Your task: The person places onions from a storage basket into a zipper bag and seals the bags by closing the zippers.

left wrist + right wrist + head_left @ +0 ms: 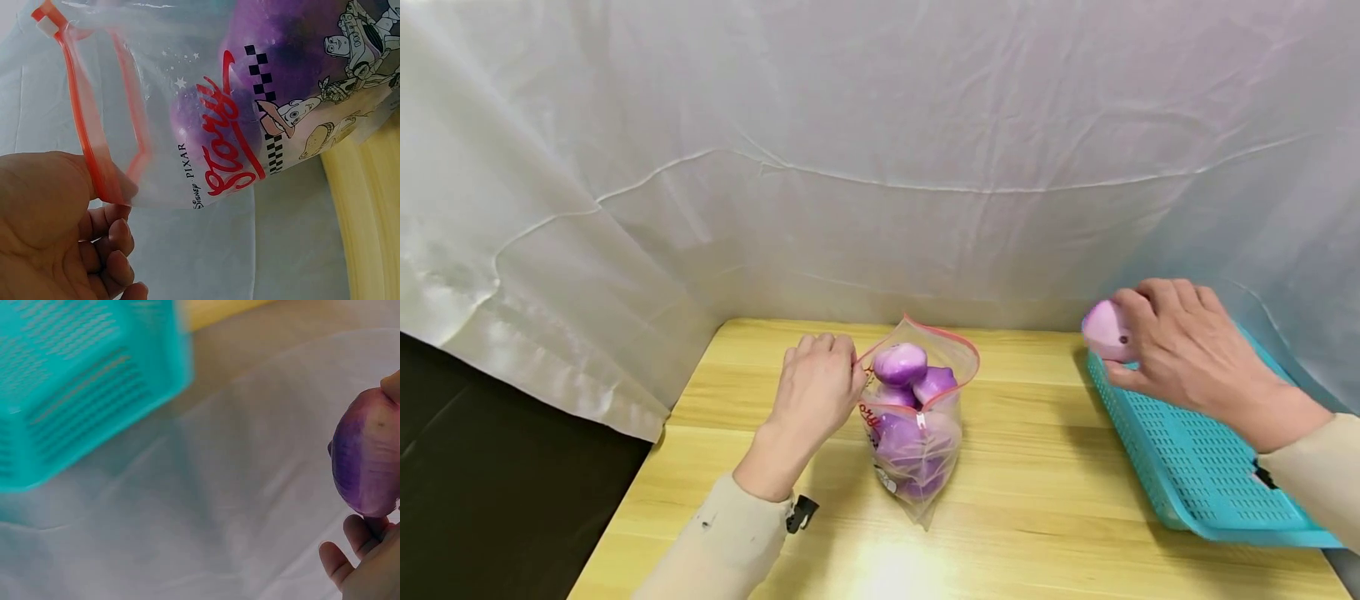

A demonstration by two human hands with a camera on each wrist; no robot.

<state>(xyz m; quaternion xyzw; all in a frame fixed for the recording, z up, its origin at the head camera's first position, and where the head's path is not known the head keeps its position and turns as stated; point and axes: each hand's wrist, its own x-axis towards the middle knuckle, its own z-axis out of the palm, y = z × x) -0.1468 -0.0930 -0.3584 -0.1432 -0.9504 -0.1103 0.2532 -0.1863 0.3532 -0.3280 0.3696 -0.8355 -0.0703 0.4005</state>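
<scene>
A clear zipper bag (951, 404) with a red rim and printed cartoon figures stands on the table, its mouth spread apart. Several shiny purple onions (900, 364) fill it. My left hand (820, 379) pinches the left side of the rim; the left wrist view shows the thumb (50, 178) over the red zipper strip (90, 137). Over at the right, my right hand (1187, 350) grips another purple onion (1105, 332) above the far left corner of a turquoise basket (1138, 450). In the right wrist view this onion (365, 453) is partly cut off by the frame edge.
The basket stands at the right end of the wooden table (1022, 500), with its perforated floor showing. White cloth (880, 167) hangs behind the table and along its sides. A dark area (497, 483) lies beyond the table's left edge.
</scene>
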